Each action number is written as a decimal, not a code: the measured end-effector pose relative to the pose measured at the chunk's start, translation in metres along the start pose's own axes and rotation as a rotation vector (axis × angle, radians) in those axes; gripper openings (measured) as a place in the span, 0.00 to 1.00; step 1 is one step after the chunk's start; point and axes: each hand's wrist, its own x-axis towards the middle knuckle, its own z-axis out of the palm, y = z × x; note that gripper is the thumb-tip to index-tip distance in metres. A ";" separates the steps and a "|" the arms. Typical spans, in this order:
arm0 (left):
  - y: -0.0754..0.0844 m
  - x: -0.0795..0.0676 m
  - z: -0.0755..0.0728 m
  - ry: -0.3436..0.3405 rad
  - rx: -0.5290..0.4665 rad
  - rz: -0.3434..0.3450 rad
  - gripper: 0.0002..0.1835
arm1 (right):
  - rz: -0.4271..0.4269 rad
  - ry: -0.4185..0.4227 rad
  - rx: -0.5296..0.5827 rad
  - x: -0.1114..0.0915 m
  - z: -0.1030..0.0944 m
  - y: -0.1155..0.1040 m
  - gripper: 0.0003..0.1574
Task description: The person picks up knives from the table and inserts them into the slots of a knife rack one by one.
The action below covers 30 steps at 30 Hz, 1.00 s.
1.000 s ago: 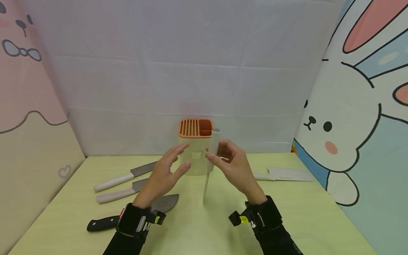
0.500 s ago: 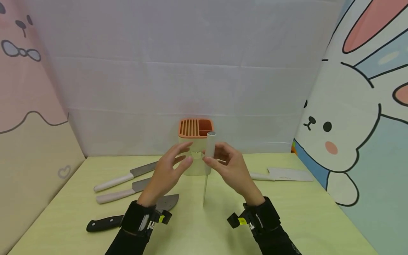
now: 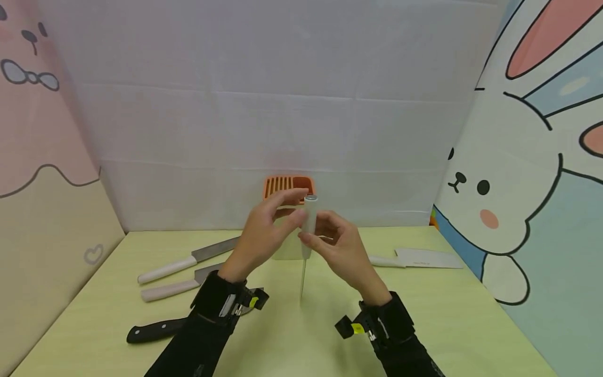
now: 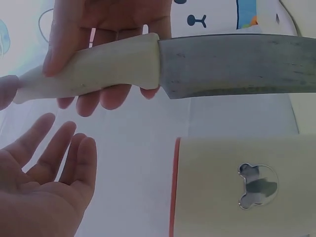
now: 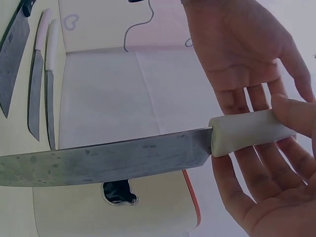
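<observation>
Blade down over the middle of the table hangs a kitchen knife (image 3: 309, 215) with a white handle. My right hand (image 3: 341, 251) holds that handle between thumb and fingers. Close at the handle's upper end is my left hand (image 3: 264, 230), its fingers extended and parted from the thumb. In the left wrist view the grey blade (image 4: 237, 66) runs right, and the left palm (image 4: 44, 187) lies open below the handle. A spotted blade shows in the right wrist view, with the right thumb (image 5: 294, 116) over the handle. Behind the hands stands a cream knife holder (image 3: 288, 252) with an orange slotted top, partly hidden.
On the left of the table lie two pale-handled knives (image 3: 167, 271) (image 3: 171, 290) and a black-handled one (image 3: 157, 332), its blade mostly covered by the left forearm. A white-handled cleaver (image 3: 428, 258) lies at the right. A white sheet (image 3: 235, 131) hangs behind the table.
My left hand has moved right and up to the knife handle's upper end. The right hand has shifted slightly left with the knife, its grip kept.
</observation>
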 end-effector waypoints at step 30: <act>-0.019 0.016 0.023 0.108 0.095 0.109 0.12 | -0.009 0.016 -0.062 -0.003 -0.003 -0.006 0.20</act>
